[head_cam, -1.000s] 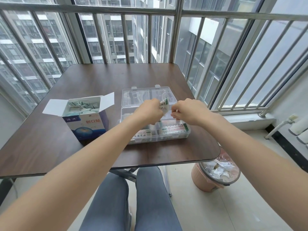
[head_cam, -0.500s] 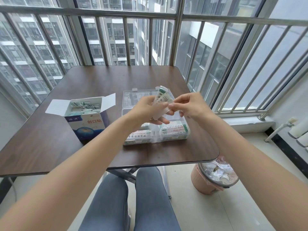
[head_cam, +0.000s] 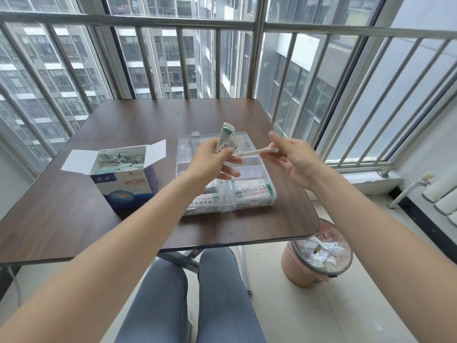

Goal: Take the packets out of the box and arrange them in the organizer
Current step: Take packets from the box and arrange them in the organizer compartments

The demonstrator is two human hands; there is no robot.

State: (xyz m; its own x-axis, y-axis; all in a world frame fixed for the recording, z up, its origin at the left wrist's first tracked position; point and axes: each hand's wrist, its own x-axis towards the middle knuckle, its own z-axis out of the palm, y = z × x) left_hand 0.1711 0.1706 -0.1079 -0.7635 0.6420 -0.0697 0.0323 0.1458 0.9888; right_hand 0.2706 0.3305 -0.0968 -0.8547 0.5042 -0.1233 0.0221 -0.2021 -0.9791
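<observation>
The left hand [head_cam: 212,159] has its grip closed round a bundle of packets [head_cam: 226,141], held upright above the organizer [head_cam: 249,169]. Just right of it, the right hand [head_cam: 294,159] pinches one packet [head_cam: 257,152] edge-on. The open box [head_cam: 123,179], left of both hands, holds more packets.

The left hand [head_cam: 210,158] holds a bunch of packets [head_cam: 226,141] upright over the clear organizer [head_cam: 247,169]. The right hand [head_cam: 294,159] pinches one thin strip [head_cam: 257,152]. The open box [head_cam: 123,179] sits on the tabletop [head_cam: 74,206] beside the organizer.
</observation>
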